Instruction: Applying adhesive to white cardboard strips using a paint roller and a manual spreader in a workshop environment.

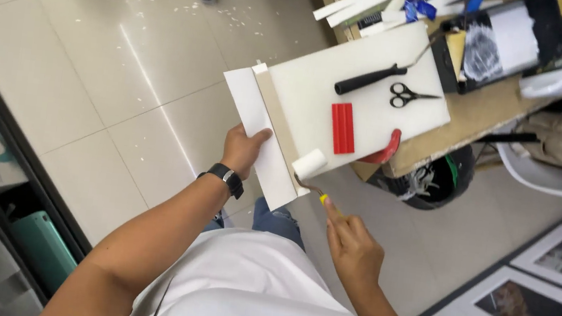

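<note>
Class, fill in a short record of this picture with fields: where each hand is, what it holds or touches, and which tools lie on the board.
Left hand: left hand, black wristwatch on the wrist, grips the white sheet strip overhanging the board's near edge
Right hand: right hand holds the yellow-handled small white foam roller
Roller position: against the board's near edge
Surface: large white rectangular board on a wooden table
On the board: red ribbed block, black-handled scissors, black-handled tool
</note>
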